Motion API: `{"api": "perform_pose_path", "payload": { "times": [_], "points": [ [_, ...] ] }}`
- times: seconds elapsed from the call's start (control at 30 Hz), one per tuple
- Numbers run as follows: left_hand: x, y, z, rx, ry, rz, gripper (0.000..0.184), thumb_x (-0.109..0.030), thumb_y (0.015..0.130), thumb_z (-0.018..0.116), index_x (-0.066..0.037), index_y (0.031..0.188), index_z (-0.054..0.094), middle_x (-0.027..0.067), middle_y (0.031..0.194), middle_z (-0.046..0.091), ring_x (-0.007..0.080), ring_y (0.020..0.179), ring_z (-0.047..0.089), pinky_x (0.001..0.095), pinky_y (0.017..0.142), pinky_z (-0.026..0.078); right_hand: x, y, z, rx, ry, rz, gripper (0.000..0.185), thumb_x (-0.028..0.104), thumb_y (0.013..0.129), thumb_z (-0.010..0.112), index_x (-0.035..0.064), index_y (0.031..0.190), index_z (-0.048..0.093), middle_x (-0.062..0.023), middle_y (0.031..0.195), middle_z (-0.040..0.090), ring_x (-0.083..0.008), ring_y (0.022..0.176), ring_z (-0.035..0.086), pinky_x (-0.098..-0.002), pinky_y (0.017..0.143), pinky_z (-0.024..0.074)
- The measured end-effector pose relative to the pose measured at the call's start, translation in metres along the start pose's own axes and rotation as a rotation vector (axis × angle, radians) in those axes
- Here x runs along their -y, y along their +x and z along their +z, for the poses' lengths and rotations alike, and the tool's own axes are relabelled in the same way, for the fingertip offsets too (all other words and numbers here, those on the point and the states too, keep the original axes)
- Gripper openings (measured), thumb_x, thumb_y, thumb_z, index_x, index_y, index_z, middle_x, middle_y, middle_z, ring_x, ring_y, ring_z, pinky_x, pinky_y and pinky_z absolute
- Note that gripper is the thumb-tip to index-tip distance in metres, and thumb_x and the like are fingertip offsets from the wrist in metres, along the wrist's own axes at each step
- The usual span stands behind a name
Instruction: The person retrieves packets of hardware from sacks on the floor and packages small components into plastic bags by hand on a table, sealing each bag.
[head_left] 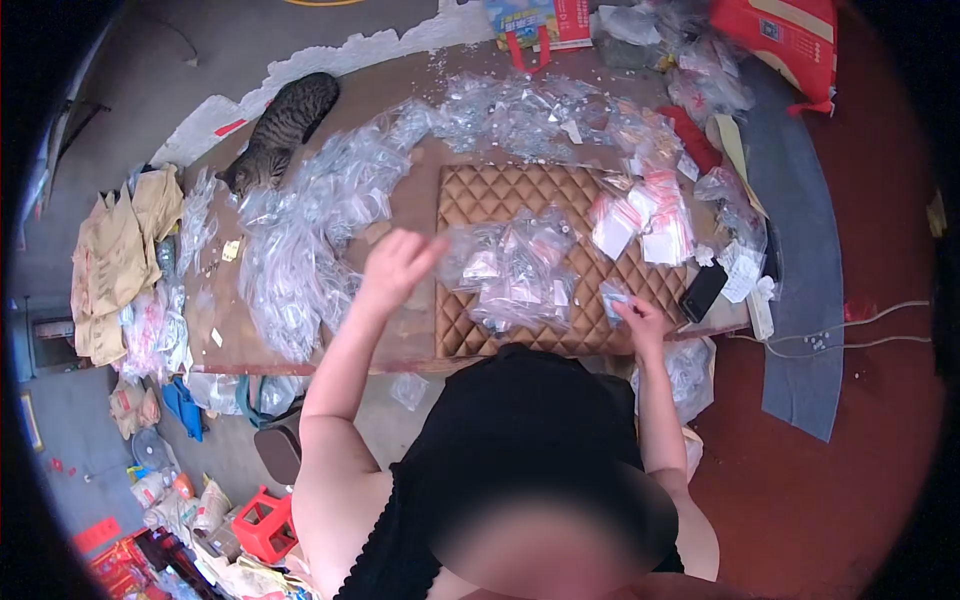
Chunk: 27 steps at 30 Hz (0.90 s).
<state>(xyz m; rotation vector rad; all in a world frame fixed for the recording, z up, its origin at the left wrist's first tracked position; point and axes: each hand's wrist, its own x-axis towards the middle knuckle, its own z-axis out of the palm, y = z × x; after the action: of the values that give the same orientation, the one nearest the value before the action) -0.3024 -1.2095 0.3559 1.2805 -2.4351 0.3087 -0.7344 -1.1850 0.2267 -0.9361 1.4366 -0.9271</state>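
My left hand (400,265) is raised at the left edge of the brown quilted mat (590,270), its fingers drawn together; whatever they hold, if anything, is too small to make out. Near the mat's lower right, my right hand (642,322) pinches a small clear plastic bag (614,300). Between the hands, a pile of small clear bags (515,270) lies on the mat. White and pink cards (650,215) rest at the mat's upper right. Beside my right hand is a black phone (704,292).
Clear bags (300,270) heap on the left of the table, with a tabby cat (290,120) behind them. More small bags (530,110) line the far side. Brown paper bags (120,260) lie at the left end. A red stool (265,525) stands on the floor.
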Motion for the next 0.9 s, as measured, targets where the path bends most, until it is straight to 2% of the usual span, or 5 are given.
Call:
{"api": "perform_pose_path", "payload": {
  "times": [0.2,0.33,0.4,0.67,0.9],
  "points": [
    [-0.054,0.015,0.069,-0.076,-0.011,0.075,0.037,-0.012,0.069,0.062,-0.016,0.105,0.068,0.0008,0.095,0.06,0.0196,0.09,0.057,0.0374,0.08,0.045,0.005,0.0,-0.007,-0.054,-0.004,-0.047,0.02,0.014,0.082,0.075,0.0002,0.097,0.072,0.0049,0.081,0.063,-0.0035,0.071,0.052,-0.0196,0.063,0.0391],
    [-0.079,0.015,0.07,0.036,0.002,-0.291,0.027,-0.011,0.075,0.065,-0.015,0.101,0.07,0.0045,0.1,0.064,0.0245,0.106,0.057,0.039,0.095,0.042,-0.004,0.017,-0.017,-0.106,-0.044,-0.057,0.022,0.014,0.082,0.075,-0.0002,0.099,0.072,0.002,0.086,0.064,-0.0062,0.075,0.056,-0.0207,0.069,0.0431],
    [-0.086,0.007,0.086,-0.052,-0.574,-0.778,0.015,-0.01,0.083,0.066,-0.011,0.096,0.072,0.01,0.104,0.064,0.0282,0.112,0.055,0.039,0.098,0.042,0.017,0.022,0.0,-0.11,-0.096,-0.117,0.021,0.011,0.082,0.074,-0.0005,0.099,0.071,0.0014,0.085,0.062,-0.007,0.075,0.056,-0.0213,0.07,0.0439],
    [-0.105,0.017,0.065,0.013,-0.786,-0.51,0.017,-0.005,0.08,0.069,-0.011,0.095,0.074,0.012,0.122,0.056,0.0323,0.12,0.049,0.0404,0.099,0.042,0.105,0.029,0.128,0.294,-0.072,-0.582,0.023,0.004,0.077,0.073,0.0023,0.099,0.071,-0.0002,0.095,0.058,-0.014,0.095,0.053,-0.0258,0.082,0.0427],
    [-0.104,0.005,0.071,0.083,-0.655,-0.212,0.022,-0.005,0.074,0.065,-0.013,0.094,0.073,0.0142,0.13,0.052,0.035,0.121,0.048,0.0421,0.101,0.042,0.093,0.024,0.159,0.349,-1.406,-1.093,0.015,0.023,0.075,0.069,0.0129,0.083,0.075,-0.0034,0.098,0.062,-0.0217,0.103,0.053,-0.0371,0.082,0.0404]
  ]
}}
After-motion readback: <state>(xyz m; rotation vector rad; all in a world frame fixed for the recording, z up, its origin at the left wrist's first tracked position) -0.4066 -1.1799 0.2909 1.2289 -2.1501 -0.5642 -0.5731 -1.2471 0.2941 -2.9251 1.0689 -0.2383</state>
